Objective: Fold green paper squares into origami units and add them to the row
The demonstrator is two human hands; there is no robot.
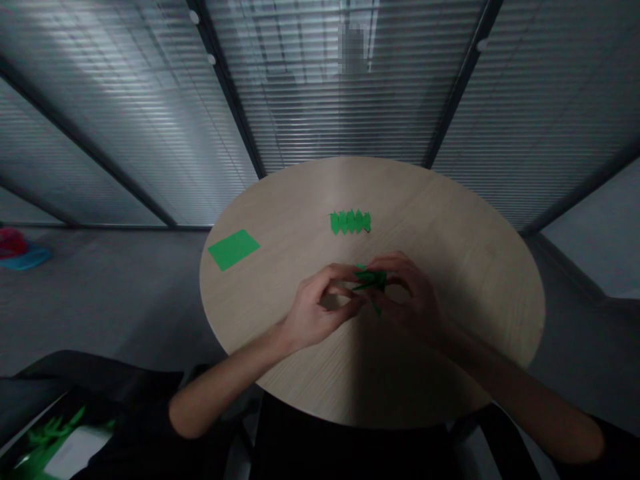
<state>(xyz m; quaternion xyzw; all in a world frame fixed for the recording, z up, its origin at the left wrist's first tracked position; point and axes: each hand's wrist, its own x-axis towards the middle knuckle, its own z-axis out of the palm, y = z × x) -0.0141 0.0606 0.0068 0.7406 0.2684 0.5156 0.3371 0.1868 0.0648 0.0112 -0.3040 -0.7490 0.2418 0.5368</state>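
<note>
Above the near middle of the round table, a small folded piece of green paper (373,281) is held between both hands. My left hand (330,301) grips its left side, thumb and fingers curled round it. From the right, my right hand (413,293) pinches the same piece, and its fingers hide part of the folds. Just beyond the hands lies a zigzag strip of folded green paper (351,222). A flat green sheet of paper (234,250) rests near the table's left edge, apart from both hands.
The round wooden table (450,233) stands before glass panels with blinds (345,113). At lower left are green paper pieces (55,430) and a white item (77,453) on a dark seat or bag. Red and blue things (25,253) lie on the floor at far left.
</note>
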